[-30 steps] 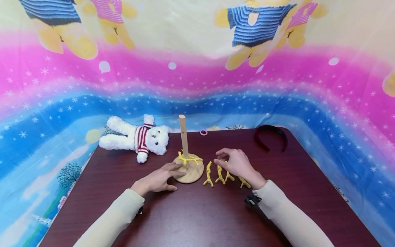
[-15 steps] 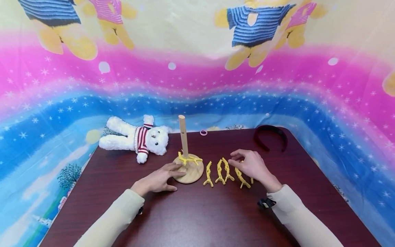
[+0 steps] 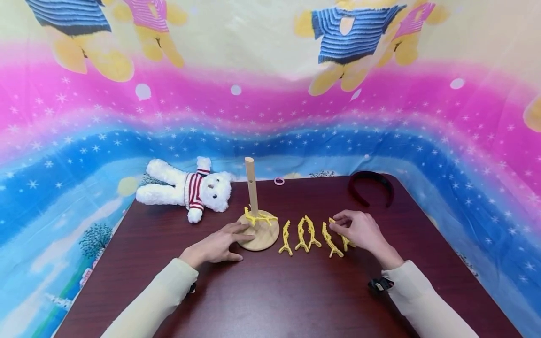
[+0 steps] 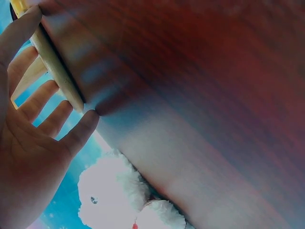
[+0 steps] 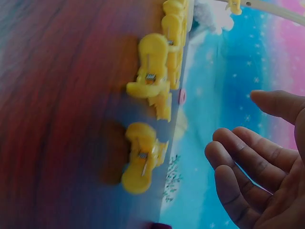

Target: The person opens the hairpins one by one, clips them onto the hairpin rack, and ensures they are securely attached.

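Note:
In the head view my left hand (image 3: 217,245) rests its spread fingers on the edge of a round wooden base (image 3: 264,239) with an upright pole (image 3: 251,188). A yellow clip (image 3: 262,218) lies across that base, by the pole's foot. My right hand (image 3: 361,232) hovers with loosely bent fingers over the rightmost yellow spring clip (image 3: 346,241), partly hiding it. Its fingers stand apart from the clip (image 5: 140,157) in the right wrist view. Several like clips, such as one (image 3: 286,238) near the base, stand in a row with forked ends towards me.
A white teddy bear (image 3: 196,190) in a striped sweater lies at the back left. A pink ring (image 3: 279,181) sits at the table's back edge, and a dark red headband (image 3: 371,188) at the back right. Patterned cloth hangs behind the dark wooden table (image 3: 270,300).
My right hand has moved rightward along the row, from above the middle clips to the rightmost one, uncovering the others. My left hand and the wooden stand stay as they were.

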Motion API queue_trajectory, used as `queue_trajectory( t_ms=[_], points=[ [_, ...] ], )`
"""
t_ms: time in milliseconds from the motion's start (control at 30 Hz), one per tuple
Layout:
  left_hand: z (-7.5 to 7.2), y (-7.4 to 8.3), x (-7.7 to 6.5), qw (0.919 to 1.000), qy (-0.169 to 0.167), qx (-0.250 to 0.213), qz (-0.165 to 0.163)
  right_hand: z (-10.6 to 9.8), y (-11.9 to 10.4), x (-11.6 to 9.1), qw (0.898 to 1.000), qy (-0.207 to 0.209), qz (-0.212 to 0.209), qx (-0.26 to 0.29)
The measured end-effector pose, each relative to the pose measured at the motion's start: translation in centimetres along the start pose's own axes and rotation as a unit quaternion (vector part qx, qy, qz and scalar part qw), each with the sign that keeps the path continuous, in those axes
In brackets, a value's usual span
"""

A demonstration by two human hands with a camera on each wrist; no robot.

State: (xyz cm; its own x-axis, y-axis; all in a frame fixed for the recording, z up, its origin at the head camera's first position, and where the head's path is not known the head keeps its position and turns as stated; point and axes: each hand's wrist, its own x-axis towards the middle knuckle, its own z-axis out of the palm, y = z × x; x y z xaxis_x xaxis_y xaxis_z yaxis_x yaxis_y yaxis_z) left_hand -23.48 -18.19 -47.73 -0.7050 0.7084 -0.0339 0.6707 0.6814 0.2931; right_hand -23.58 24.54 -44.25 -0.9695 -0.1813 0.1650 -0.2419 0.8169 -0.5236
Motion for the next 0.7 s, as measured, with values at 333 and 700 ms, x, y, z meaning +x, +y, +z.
queue_trajectory(
  t_ms=[333,700],
  points=[
    [-0.1,0.0,0.0,0.9999,0.007,0.006,0.007,-0.3,2.0,-0.9,0.999,-0.015,0.029,-0.019],
    [-0.1,0.1,0.0,0.9999,0.005,0.009,0.008,0.0,3.5,-1.7,0.995,-0.053,0.064,-0.056]
  ],
)
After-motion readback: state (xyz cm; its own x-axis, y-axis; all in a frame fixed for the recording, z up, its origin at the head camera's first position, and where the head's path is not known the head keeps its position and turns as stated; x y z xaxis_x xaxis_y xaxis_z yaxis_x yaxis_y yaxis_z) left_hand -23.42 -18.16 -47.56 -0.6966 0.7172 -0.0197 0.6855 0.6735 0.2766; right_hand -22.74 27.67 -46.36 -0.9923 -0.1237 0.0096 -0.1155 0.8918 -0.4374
